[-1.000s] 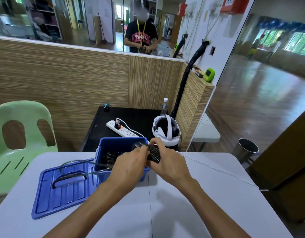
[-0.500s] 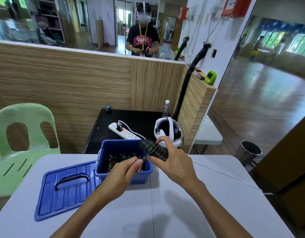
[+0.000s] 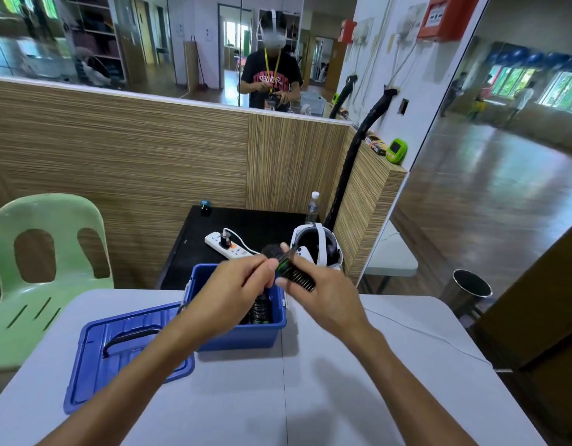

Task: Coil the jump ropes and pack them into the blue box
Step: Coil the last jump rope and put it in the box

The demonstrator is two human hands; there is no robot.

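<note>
Jump rope handle [image 3: 295,274]: black, ribbed, green band; right hand [image 3: 323,294] grip grasping it, left hand [image 3: 233,292] pinching cord

The box [image 3: 246,336] stands on the near table [image 3: 310,397], toward its far edge. The lid [image 3: 94,365] lies flat on the table, left of the box and touching it. Both hands [image 3: 233,294] [image 3: 326,297] are above the box. The chair [image 3: 36,284] stands left of the table. Behind the box is a lower table [image 3: 194,252] bearing the power strip [image 3: 226,246], headset [image 3: 320,249] and bottle [image 3: 313,207]. The bin [image 3: 468,288] stands on the floor at right.
</note>
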